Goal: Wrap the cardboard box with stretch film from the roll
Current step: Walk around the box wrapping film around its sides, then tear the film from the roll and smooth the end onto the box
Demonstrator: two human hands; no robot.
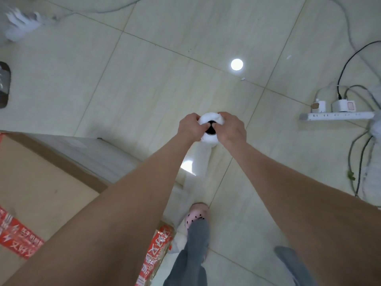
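Note:
A big cardboard box (39,174) with red printed tape fills the lower left, its far side covered in cloudy stretch film (99,155). I hold the white film roll (209,118) upright over the tiled floor, seen end-on with its dark core hole showing. My left hand (190,126) grips the roll's top on the left, thumb at the core. My right hand (231,129) grips it on the right, thumb also at the core. A sheet of film (201,159) hangs from the roll down toward the box's corner.
A white power strip (336,116) with chargers and trailing cables lies on the floor at right. White crumpled material (20,23) sits far upper left, a dark object (4,85) at the left edge. My pink shoe (196,214) stands by the box corner.

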